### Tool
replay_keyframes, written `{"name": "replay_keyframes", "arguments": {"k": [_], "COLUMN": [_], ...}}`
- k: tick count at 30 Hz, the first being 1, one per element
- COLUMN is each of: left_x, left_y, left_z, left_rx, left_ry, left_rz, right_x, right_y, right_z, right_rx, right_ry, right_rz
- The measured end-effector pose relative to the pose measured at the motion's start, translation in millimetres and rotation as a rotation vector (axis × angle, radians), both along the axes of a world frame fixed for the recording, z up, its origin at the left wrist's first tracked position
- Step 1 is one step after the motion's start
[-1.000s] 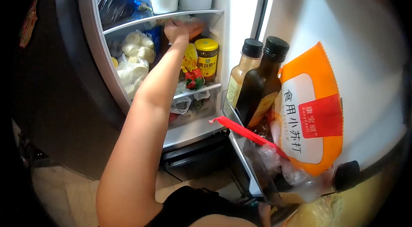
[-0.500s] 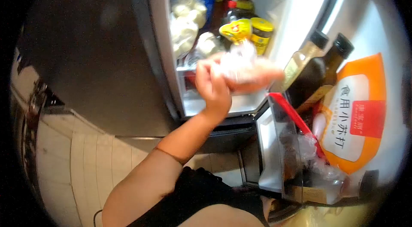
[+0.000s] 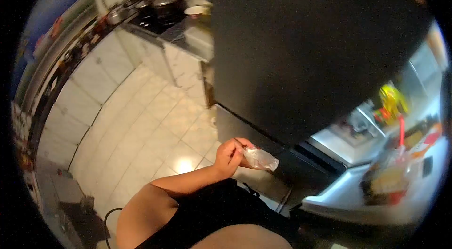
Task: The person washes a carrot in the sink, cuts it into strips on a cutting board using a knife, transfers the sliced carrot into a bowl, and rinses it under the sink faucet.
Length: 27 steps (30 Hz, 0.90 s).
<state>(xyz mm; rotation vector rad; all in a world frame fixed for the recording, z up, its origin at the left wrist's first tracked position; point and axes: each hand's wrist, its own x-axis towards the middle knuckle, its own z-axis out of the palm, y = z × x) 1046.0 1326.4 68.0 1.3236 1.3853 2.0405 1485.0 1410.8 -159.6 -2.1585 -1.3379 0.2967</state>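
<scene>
My left hand (image 3: 229, 157) is closed, its thumb and fingers pinching a small clear plastic bag (image 3: 262, 159). The bag's loose end points to the right, in front of the dark lower part of the refrigerator (image 3: 301, 60). A brownish patch shows just under the bag; whether it is a finger or something else, I cannot make out. What the bag contains, if anything, is unclear. No part of my right hand can be made out.
On the right stands the open refrigerator door (image 3: 339, 197), its shelf holding blurred packages; a yellow packet (image 3: 393, 100) shows near the interior. A stove with pots (image 3: 165, 6) is at the back left. Cabinets (image 3: 87, 96) line the left, above a tiled floor (image 3: 160, 117).
My view has swung left, away from the refrigerator's shelves toward the kitchen. My left hand has come down and back from in front of the shelves, still holding the plastic bag.
</scene>
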Motion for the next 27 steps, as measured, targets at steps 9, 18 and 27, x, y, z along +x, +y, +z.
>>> {"name": "replay_keyframes", "arguments": {"k": [9, 18, 27], "left_x": [-176, -303, -462], "left_y": [-193, -330, -454], "left_z": [-15, -32, -36], "left_rx": [-0.175, -0.287, -0.338], "left_ry": [-0.076, -0.044, -0.141], "left_rz": [0.338, 0.799, 1.1], "right_x": [-181, -512, -950], "right_y": [54, -23, -336], "right_z": [-1, 35, 182], "right_rx": [0.052, -0.28, -0.298], "right_ry": [-0.053, 0.842, 0.64], "right_rz": [0.132, 0.607, 2.484]}}
